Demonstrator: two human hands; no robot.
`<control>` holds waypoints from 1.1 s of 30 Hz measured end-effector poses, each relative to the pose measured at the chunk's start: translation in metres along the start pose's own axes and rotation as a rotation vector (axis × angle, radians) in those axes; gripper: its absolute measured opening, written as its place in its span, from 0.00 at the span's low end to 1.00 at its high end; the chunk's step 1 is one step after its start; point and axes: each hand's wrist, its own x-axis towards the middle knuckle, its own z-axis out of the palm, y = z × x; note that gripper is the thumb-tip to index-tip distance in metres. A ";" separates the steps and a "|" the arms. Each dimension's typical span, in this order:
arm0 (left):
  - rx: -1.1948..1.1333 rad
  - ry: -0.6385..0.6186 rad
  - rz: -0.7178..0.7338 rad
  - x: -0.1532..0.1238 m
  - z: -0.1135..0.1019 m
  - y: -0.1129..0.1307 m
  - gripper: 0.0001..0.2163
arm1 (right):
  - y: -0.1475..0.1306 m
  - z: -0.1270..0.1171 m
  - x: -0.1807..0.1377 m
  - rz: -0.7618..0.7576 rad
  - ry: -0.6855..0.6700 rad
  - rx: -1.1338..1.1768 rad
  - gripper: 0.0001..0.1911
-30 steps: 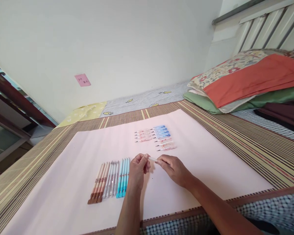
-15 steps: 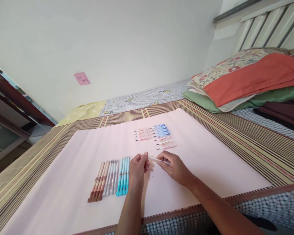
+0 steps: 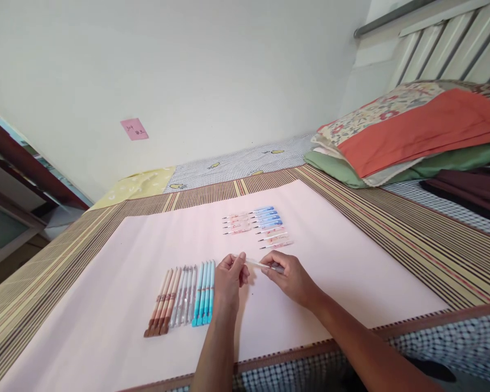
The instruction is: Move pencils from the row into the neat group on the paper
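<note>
My left hand [image 3: 232, 272] pinches one end of a slim whitish pen [image 3: 253, 262] between thumb and fingers. The other end of the pen lies in the closed fingers of my right hand [image 3: 283, 272], so it spans the gap between both hands, above the pale pink sheet [image 3: 310, 321]. Left of my left hand lie side-by-side rows of brown-and-peach pens [image 3: 163, 299], clear-and-white pens [image 3: 183, 296] and turquoise pens [image 3: 204, 294]. Beyond my hands are blue-ended pen parts [image 3: 267, 218] and slender pieces with pink-patterned barrels [image 3: 275, 238].
A striped mat [image 3: 363, 239] lies under the sheet. At the right, a red and floral pillow [image 3: 424, 130] rests on green cloth [image 3: 330, 171], near dark folded fabric [image 3: 469, 190]. A white wall [image 3: 228, 81] with a pink note [image 3: 134, 129] stands behind.
Both hands keep almost the same grip on the pen. The whole view has shifted very slightly.
</note>
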 end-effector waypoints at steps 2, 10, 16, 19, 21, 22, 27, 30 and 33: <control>-0.003 0.092 -0.028 0.003 -0.002 -0.004 0.24 | 0.002 0.001 0.000 -0.004 0.014 -0.016 0.06; -0.139 0.205 -0.051 0.008 -0.012 -0.003 0.26 | 0.007 -0.001 0.003 -0.048 0.091 -0.010 0.08; -0.440 0.153 -0.146 0.010 -0.013 0.000 0.19 | 0.012 -0.002 0.006 0.058 0.141 0.191 0.12; -0.616 0.039 -0.227 0.009 -0.009 0.003 0.11 | 0.013 0.001 0.007 0.094 0.117 0.303 0.14; -0.632 0.019 -0.241 0.008 -0.007 0.003 0.06 | 0.011 0.005 0.006 0.084 0.095 0.325 0.14; -0.624 0.017 -0.241 0.007 -0.006 0.002 0.05 | 0.010 0.006 0.005 0.068 0.091 0.314 0.13; -0.613 0.041 -0.256 0.007 -0.006 -0.001 0.07 | 0.008 0.015 0.002 -0.090 0.111 0.087 0.07; -0.633 0.059 -0.252 0.008 -0.008 -0.001 0.06 | 0.010 0.020 0.000 -0.126 0.066 -0.079 0.04; -0.647 0.070 -0.236 0.009 -0.008 -0.001 0.06 | 0.011 0.026 -0.002 -0.147 0.041 -0.188 0.03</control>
